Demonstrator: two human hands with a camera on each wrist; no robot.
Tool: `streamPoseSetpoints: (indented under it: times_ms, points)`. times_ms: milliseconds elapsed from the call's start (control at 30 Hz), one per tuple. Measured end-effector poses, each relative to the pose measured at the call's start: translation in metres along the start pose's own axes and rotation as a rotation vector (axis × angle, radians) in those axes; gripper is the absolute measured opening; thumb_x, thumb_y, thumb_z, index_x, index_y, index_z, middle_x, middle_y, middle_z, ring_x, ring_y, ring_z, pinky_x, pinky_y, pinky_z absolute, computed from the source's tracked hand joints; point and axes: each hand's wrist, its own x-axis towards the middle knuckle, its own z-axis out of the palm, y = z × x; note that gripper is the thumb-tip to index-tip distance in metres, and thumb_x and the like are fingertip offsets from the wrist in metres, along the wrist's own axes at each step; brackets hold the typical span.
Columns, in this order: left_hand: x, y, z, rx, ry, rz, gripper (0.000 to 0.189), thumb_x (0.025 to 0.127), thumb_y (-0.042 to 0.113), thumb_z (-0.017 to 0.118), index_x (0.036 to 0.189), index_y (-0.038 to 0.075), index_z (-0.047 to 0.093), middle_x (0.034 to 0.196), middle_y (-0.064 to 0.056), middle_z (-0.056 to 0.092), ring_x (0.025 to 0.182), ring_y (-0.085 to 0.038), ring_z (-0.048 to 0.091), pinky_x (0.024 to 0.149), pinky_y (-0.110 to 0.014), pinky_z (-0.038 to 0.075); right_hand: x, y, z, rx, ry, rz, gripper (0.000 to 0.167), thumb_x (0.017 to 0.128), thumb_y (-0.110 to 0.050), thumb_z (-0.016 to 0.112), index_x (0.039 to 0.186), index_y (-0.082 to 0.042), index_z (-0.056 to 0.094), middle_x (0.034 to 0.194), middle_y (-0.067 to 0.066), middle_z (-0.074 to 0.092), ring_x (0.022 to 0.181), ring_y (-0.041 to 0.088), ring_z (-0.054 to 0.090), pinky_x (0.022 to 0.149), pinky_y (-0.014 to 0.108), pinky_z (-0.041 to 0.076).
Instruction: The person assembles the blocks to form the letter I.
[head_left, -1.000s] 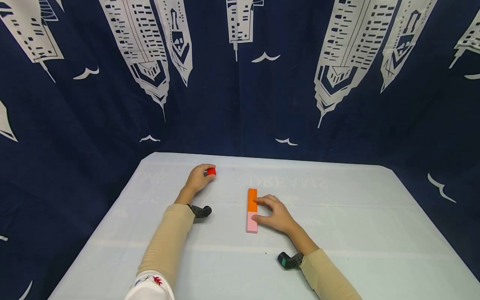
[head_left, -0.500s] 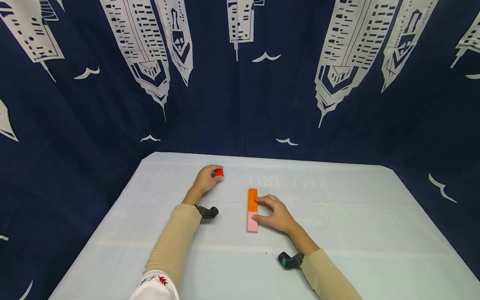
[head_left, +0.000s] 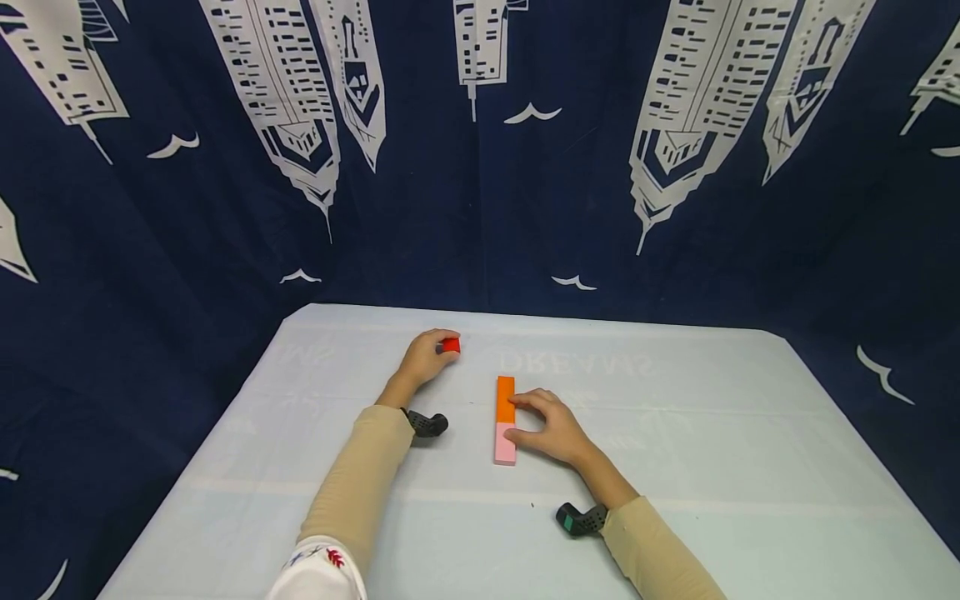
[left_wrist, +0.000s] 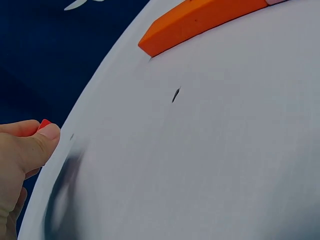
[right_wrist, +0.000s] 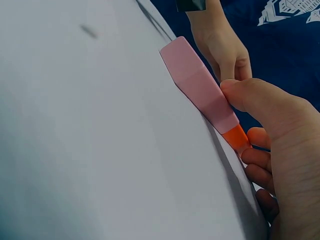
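My left hand (head_left: 423,360) pinches a small red block (head_left: 452,345) between thumb and fingers near the far side of the table; in the left wrist view only a corner of the red block (left_wrist: 44,124) shows past the thumb. An orange block (head_left: 504,392) and a pink block (head_left: 505,452) lie end to end in a line at mid-table, orange on the far side. My right hand (head_left: 557,430) rests against their right side, its thumb on the pink block and its fingertips at the orange one, with a gap between thumb and index finger.
A white-covered table (head_left: 675,467) spreads under both hands. Behind it hangs a dark blue cloth (head_left: 480,208) printed with white buildings and birds. Each wrist carries a black camera mount, the left one (head_left: 427,425) close over the table left of the blocks.
My left hand has moved to the right with the red block, towards the line of blocks. The right hand and the orange and pink blocks have stayed in place.
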Motion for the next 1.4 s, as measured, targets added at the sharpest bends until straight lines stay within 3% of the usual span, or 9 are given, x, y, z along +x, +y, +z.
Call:
streamPoseSetpoints:
  times_ms: [733, 1033, 1400]
  points:
    - [0.006, 0.027, 0.028, 0.001, -0.066, 0.034, 0.036, 0.09, 0.013, 0.071, 0.125, 0.007, 0.065, 0.131, -0.012, 0.06, 0.123, -0.027, 0.052, 0.108, -0.04, 0.037, 0.003, -0.001, -0.002, -0.002, 0.009, -0.016, 0.054, 0.075, -0.029, 0.084, 0.121, -0.009, 0.067, 0.115, 0.002, 0.064, 0.111, 0.021, 0.056, 0.1, 0.045, 0.044]
    - [0.008, 0.032, 0.039, -0.001, -0.073, 0.066, 0.035, 0.089, 0.014, 0.072, 0.123, 0.008, 0.067, 0.127, -0.011, 0.063, 0.119, -0.027, 0.054, 0.107, -0.04, 0.038, 0.002, 0.005, 0.002, -0.031, 0.07, -0.108, 0.054, 0.074, -0.037, 0.083, 0.118, -0.007, 0.068, 0.11, 0.001, 0.065, 0.105, 0.021, 0.058, 0.093, 0.045, 0.047]
    - [0.007, 0.041, 0.05, -0.006, -0.107, 0.1, 0.035, 0.089, 0.014, 0.072, 0.123, 0.007, 0.066, 0.127, -0.011, 0.063, 0.12, -0.027, 0.055, 0.107, -0.039, 0.038, 0.001, 0.001, 0.0, 0.009, 0.014, -0.021, 0.054, 0.074, -0.03, 0.084, 0.121, -0.01, 0.067, 0.114, 0.0, 0.064, 0.11, 0.02, 0.056, 0.1, 0.044, 0.044]
